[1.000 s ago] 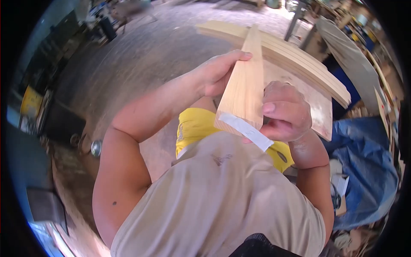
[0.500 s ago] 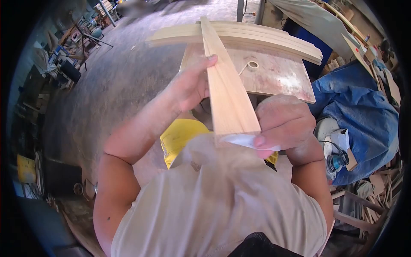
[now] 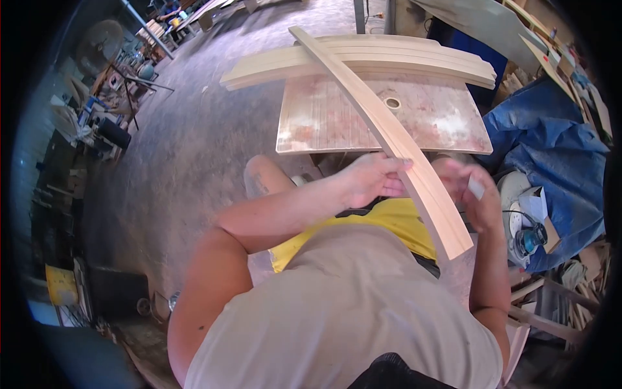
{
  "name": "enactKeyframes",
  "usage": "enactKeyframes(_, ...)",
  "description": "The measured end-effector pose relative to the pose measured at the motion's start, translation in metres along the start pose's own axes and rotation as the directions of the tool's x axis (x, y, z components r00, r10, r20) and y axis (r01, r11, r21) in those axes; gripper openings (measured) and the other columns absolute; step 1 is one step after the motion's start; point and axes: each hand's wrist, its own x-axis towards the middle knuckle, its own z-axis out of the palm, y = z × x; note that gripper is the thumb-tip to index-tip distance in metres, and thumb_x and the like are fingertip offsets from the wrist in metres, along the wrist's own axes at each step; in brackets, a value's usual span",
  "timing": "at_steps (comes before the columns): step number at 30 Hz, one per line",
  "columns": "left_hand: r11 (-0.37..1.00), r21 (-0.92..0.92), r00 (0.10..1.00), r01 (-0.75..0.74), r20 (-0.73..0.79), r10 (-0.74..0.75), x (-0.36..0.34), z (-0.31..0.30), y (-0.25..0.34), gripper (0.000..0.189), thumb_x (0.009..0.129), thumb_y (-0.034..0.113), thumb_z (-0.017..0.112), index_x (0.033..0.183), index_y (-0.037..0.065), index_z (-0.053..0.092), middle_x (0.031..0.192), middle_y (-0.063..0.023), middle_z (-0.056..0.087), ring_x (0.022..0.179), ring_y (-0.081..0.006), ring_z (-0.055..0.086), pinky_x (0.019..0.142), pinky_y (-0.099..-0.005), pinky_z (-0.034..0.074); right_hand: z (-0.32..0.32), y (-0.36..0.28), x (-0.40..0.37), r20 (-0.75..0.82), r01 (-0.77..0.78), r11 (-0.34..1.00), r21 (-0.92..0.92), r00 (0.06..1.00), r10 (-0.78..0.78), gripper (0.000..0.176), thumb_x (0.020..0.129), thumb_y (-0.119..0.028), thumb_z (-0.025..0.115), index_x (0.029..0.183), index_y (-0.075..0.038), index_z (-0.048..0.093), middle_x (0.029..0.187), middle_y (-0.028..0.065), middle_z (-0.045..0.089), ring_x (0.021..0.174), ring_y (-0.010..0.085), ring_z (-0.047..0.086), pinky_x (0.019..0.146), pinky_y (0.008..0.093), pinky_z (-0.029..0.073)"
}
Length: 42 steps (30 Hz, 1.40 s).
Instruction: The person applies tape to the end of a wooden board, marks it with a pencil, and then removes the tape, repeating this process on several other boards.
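Observation:
A long pale wooden board point(image 3: 372, 107) slants across the view, its far end over the stacked boards and its near end above my lap. My left hand point(image 3: 377, 180) is closed around its left edge, thumb on the upper face. To the right of the board, my right hand point(image 3: 481, 198) is smeared by motion. Between its fingers shows a small piece of a thin white sheet point(image 3: 476, 188). Part of that hand is hidden behind the board.
Several similar boards point(image 3: 414, 55) lie stacked across the far side of a low worktable point(image 3: 304, 123). A tape roll point(image 3: 392, 103) sits on it. On the right are a blue tarp point(image 3: 551, 142) and a sander point(image 3: 531, 238); a fan point(image 3: 100, 44) stands far left.
The board's near end has swung right, and my left hand now grips it nearer to me. My right hand has left the near end with the white sheet and moved right.

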Motion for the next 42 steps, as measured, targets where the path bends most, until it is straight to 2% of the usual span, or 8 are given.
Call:
enactKeyframes(3, 0.988, 0.072, 0.988, 0.136, 0.056, -0.14, 0.029, -0.018, -0.014, 0.037, 0.096, 0.034, 0.064, 0.124, 0.011, 0.054, 0.119, -0.0046, 0.063, 0.109, -0.0158, 0.06, 0.095, -0.0358, 0.045, -0.008, 0.012, -0.026, 0.201, -0.249, 0.965, 0.082, 0.952, 0.229, 0.033, 0.103, -0.032, 0.052, 0.109, -0.002, 0.065, 0.123, 0.0163, 0.063, 0.099, 0.0217, 0.065, 0.084, 0.0326, 0.054)
enactKeyframes(6, 0.95, 0.212, 0.966, 0.23, 0.066, -0.249, 0.065, -0.057, -0.032, 0.062, 0.09, 0.056, 0.064, 0.128, 0.009, 0.051, 0.112, -0.0068, 0.061, 0.112, -0.0218, 0.053, 0.101, -0.0435, 0.038, -0.005, 0.008, -0.041, 0.049, -0.446, 0.894, 0.03, 0.894, 0.445, 0.028, 0.102, -0.028, 0.055, 0.106, -0.003, 0.067, 0.12, 0.0132, 0.065, 0.101, 0.0173, 0.064, 0.085, 0.0295, 0.052)
enactKeyframes(8, 0.963, 0.072, 0.965, 0.26, 0.029, -0.262, 0.09, -0.088, -0.03, 0.058, 0.097, 0.062, 0.049, 0.124, 0.01, 0.055, 0.119, -0.0071, 0.062, 0.111, -0.0201, 0.059, 0.095, -0.0365, 0.046, -0.002, 0.015, -0.043, -0.157, -0.629, 0.721, -0.291, 0.775, 0.612, 0.02, 0.099, -0.019, 0.056, 0.1, -0.003, 0.068, 0.102, 0.0029, 0.068, 0.086, 0.0095, 0.061, 0.079, 0.0248, 0.049)
enactKeyframes(11, 0.933, -0.281, 0.97, -0.224, -0.154, 0.186, 0.133, -0.131, -0.011, 0.066, 0.099, 0.062, 0.04, 0.129, 0.004, 0.05, 0.121, -0.0137, 0.061, 0.113, -0.0272, 0.059, 0.102, -0.0455, 0.046, 0.012, 0.033, -0.046, 0.016, -0.426, 0.789, -0.443, 0.876, 0.482, 0.014, 0.096, -0.006, 0.056, 0.098, -0.002, 0.069, 0.098, 0.0004, 0.068, 0.091, 0.0109, 0.061, 0.085, 0.0249, 0.046)
enactKeyframes(14, 0.827, -0.405, 0.902, -0.39, -0.35, 0.254, 0.164, -0.178, 0.027, 0.058, 0.1, 0.048, 0.051, 0.129, -0.001, 0.047, 0.119, -0.0169, 0.061, 0.113, -0.0296, 0.059, 0.105, -0.0464, 0.044, 0.026, 0.054, -0.059, -0.012, -0.323, 0.779, -0.537, 0.927, 0.376, 0.016, 0.098, -0.007, 0.054, 0.099, -0.001, 0.068, 0.1, 0.007, 0.07, 0.095, 0.017, 0.064, 0.089, 0.0278, 0.047)
enactKeyframes(20, 0.839, -0.301, 0.841, -0.453, -0.458, 0.289, 0.202, -0.195, 0.042, 0.04, 0.099, 0.024, 0.058, 0.128, -0.003, 0.049, 0.116, -0.0178, 0.063, 0.11, -0.0299, 0.06, 0.098, -0.0453, 0.049, 0.026, 0.073, -0.038, -0.023, -0.265, 0.789, -0.554, 0.953, 0.303, 0.016, 0.099, -0.009, 0.055, 0.1, -0.001, 0.069, 0.098, 0.0091, 0.069, 0.093, 0.02, 0.065, 0.088, 0.0277, 0.048)
enactKeyframes(31, 0.856, -0.225, 0.807, -0.465, -0.504, 0.306, 0.226, -0.272, 0.083, 0.036, 0.098, 0.024, 0.059, 0.121, -0.003, 0.054, 0.11, -0.0165, 0.064, 0.102, -0.0273, 0.062, 0.088, -0.0404, 0.054, 0.103, 0.173, 0.131, 0.054, -0.056, 0.855, -0.516, 0.994, 0.098, 0.023, 0.098, -0.017, 0.057, 0.103, -0.001, 0.072, 0.099, 0.016, 0.072, 0.093, 0.027, 0.068, 0.084, 0.0329, 0.05)
enactKeyframes(42, 0.917, -0.141, 0.841, -0.373, -0.469, 0.27, 0.191, -0.288, 0.066, 0.042, 0.097, 0.028, 0.061, 0.124, -0.003, 0.055, 0.111, -0.016, 0.065, 0.097, -0.0276, 0.063, 0.085, -0.0429, 0.055, 0.15, 0.196, 0.156, 0.026, -0.074, 0.854, -0.515, 0.994, 0.102, 0.02, 0.096, -0.015, 0.058, 0.103, -0.001, 0.071, 0.098, 0.016, 0.071, 0.092, 0.0268, 0.067, 0.085, 0.0341, 0.05)
